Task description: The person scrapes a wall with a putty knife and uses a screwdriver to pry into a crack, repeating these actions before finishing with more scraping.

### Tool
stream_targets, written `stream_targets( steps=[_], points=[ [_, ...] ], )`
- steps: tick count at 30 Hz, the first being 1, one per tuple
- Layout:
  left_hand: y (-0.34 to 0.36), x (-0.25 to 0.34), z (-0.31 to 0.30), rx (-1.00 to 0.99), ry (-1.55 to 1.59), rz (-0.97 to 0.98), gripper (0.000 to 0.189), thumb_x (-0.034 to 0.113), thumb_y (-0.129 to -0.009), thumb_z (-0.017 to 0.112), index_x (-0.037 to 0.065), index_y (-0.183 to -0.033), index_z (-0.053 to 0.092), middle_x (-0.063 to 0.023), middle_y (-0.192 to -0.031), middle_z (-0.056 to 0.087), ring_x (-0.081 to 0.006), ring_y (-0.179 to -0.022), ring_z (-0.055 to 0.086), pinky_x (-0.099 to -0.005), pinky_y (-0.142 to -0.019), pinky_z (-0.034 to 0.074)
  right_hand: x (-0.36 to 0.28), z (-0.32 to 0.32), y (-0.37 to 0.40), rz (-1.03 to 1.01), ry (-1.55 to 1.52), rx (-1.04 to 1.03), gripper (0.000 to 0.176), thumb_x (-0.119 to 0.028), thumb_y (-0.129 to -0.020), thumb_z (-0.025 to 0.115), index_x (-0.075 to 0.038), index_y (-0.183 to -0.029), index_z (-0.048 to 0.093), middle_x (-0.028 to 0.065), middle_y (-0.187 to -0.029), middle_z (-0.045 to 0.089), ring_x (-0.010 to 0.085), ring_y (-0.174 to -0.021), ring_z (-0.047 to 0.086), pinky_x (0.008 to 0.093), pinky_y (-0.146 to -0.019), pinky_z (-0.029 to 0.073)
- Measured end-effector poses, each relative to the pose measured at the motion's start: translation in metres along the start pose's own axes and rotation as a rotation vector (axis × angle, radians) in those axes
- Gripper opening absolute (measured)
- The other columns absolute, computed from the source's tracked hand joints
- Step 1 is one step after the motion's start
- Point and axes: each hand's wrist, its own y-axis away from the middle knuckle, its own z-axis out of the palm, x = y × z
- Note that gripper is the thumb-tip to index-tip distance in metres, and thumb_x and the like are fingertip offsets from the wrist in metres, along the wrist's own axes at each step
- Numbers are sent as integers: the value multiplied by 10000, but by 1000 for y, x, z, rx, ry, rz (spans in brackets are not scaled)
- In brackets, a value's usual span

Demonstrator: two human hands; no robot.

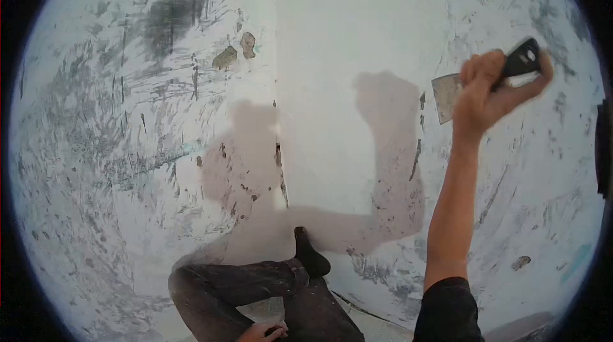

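At the upper right, my right hand point(479, 96) is closed around a scraper, its arm stretched up over the white surface. The scraper's flat, worn blade point(446, 96) shows to the left of the hand, close to the surface; whether it touches cannot be told. Its black handle point(522, 59) sticks out at the right, between thumb and fingers. My left hand point(260, 332) is low at the bottom edge, beside my legs, with its fingers curled. What it holds, if anything, is too small to make out.
A smooth white strip point(348, 36) runs down the middle of the surface, with rough grey-marked areas on both sides. Brown chipped spots point(225, 57) lie at the upper left. My bent legs point(236, 284) and a dark-socked foot point(311, 256) are below. Shadows fall across the centre.
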Motion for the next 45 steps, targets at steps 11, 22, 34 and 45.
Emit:
stream_targets(
  steps=[11,22,34,45],
  points=[
    [3,-25,10,39,-72,-28,266,239,-989,546,1,-1056,645,-139,-971,660,-287,-915,628,-396,-813,479,8,-3,20,-10,49,74,484,-13,-997,458,-145,-1416,257,46,-875,503,58,-572,466,201,-460,382],
    [3,2,6,-46,-15,-240,292,283,-1009,535,37,-1099,662,-128,-1039,667,-280,-980,632,-397,-848,486,54,1,17,-133,94,63,616,34,-962,361,-154,-1526,202,-65,-610,373,23,-438,279,189,-400,287],
    [-5,15,3,-42,-116,-194,278,272,-1000,550,21,-1066,648,-106,-950,656,-261,-888,635,-372,-790,498,28,-16,-3,-161,91,80,678,119,-916,416,-84,-1514,168,82,-1307,442,42,-601,397,199,-510,367],
    [-10,28,1,-19,-62,-147,303,295,-1022,513,31,-1073,652,-100,-940,660,-229,-867,639,-366,-781,497,0,-17,1,-63,-58,139,555,36,-986,386,-57,-1494,183,111,-1271,451,45,-604,412,210,-484,370]
  ],
)
